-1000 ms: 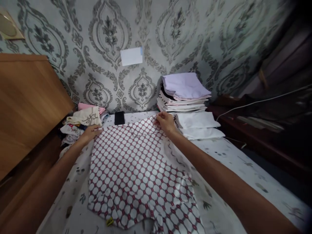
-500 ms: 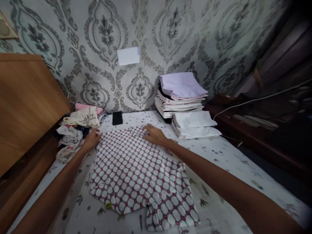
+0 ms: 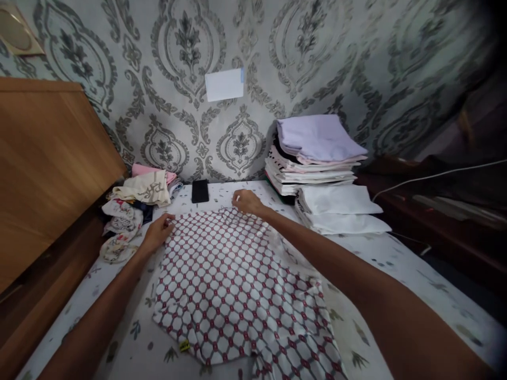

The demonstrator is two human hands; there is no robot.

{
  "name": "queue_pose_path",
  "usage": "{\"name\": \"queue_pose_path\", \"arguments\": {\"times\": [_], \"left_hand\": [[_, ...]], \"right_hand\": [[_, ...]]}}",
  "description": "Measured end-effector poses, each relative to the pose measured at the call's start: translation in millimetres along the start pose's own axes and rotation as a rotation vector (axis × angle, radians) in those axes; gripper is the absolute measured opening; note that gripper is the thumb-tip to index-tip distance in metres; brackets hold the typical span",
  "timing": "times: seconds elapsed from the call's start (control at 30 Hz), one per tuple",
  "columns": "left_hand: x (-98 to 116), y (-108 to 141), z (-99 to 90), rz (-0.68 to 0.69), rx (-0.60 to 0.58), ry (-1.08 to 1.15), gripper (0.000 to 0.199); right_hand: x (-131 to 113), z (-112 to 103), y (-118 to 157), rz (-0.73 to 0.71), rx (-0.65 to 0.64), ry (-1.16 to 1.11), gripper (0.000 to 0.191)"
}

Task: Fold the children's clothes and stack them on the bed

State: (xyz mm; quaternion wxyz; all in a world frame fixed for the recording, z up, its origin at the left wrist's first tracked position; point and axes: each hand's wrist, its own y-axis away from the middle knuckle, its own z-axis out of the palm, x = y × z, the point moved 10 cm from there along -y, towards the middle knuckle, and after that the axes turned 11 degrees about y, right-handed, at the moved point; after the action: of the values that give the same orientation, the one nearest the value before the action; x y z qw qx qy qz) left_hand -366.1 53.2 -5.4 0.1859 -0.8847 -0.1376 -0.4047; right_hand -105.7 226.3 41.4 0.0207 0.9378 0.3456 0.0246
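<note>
A white shirt [image 3: 222, 274] with a grey and dark red lattice pattern lies spread on the bed, a small yellow tag [image 3: 184, 345] at its near left edge. At the shirt's far left corner, my left hand [image 3: 159, 233] is closed, thumb and fingers pinching the cloth. My right hand [image 3: 247, 201] is at the far edge, its fingers curled in on the hem; the fingertips are partly hidden. Cloth near my right forearm is rumpled. The shirt's lower right part runs out of the view.
Behind the shirt lies a black phone [image 3: 200, 191]. Crumpled clothes [image 3: 140, 189] are heaped at the left beside a wooden cabinet [image 3: 51, 174]. At the right stand a tall stack of folded clothes [image 3: 317, 138] and folded white cloths [image 3: 340, 208]. A patterned wall [image 3: 241, 142] closes off the back.
The view has shifted, so the surroundings appear farther right. My right hand's fingers, spread on the cloth before, are now curled together at the far edge. My left hand stays at its corner.
</note>
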Motion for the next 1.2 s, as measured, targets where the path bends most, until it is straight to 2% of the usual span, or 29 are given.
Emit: {"name": "queue_pose_path", "arguments": {"times": [0.07, 0.13, 0.23, 0.37, 0.53, 0.63, 0.7, 0.83, 0.9, 0.97, 1.03, 1.2], "left_hand": [[1.0, 3.4, 1.1, 0.002, 0.018, -0.017, 0.033], [1.0, 6.3, 2.2, -0.003, 0.033, -0.037, 0.032], [0.5, 8.7, 2.9, -0.014, 0.046, -0.046, 0.033], [2.8, 9.8, 2.5, -0.002, 0.045, -0.022, 0.033], [5.5, 11.7, 0.9, 0.005, 0.055, -0.002, 0.031], [5.5, 11.6, 0.8, -0.001, 0.06, -0.01, 0.029], [5.4, 11.3, 1.2, -0.007, 0.059, -0.029, 0.026], [4.1, 11.8, 1.1, -0.022, 0.069, -0.097, 0.02], [4.5, 13.0, -0.2, -0.017, 0.095, -0.143, 0.018], [7.1, 14.5, -0.7, 0.013, 0.123, -0.19, 0.018], [10.2, 16.0, 0.7, 0.046, 0.139, -0.232, 0.019], [11.3, 16.7, 0.1, 0.036, 0.149, -0.219, 0.018]], "right_hand": [[-11.8, 4.2, 7.1, -0.13, -0.057, 0.033, 0.027], [-22.7, 12.3, 22.1, -0.254, -0.082, 0.141, 0.032], [-30.4, 22.4, 38.6, -0.316, -0.045, 0.3, 0.034], [-23.7, 20.0, 24.7, -0.173, -0.004, 0.266, 0.033], [-3.7, -9.1, -21.5, 0.048, 0.099, 0.217, 0.042], [-0.1, -14.0, -30.6, 0.103, 0.178, 0.092, 0.049], [-10.5, -4.9, -21.9, 0.038, 0.218, -0.013, 0.048], [-48.6, 28.4, 15.1, -0.276, 0.231, -0.11, 0.039], [-55.2, 44.3, 26.4, -0.371, 0.208, -0.086, 0.04], [-45.8, 55.5, 23.6, -0.359, 0.175, -0.045, 0.045], [-26.3, 61.3, 11.1, -0.284, 0.14, -0.014, 0.049], [16.4, 57.3, -14.4, -0.096, 0.148, -0.007, 0.049]]}}
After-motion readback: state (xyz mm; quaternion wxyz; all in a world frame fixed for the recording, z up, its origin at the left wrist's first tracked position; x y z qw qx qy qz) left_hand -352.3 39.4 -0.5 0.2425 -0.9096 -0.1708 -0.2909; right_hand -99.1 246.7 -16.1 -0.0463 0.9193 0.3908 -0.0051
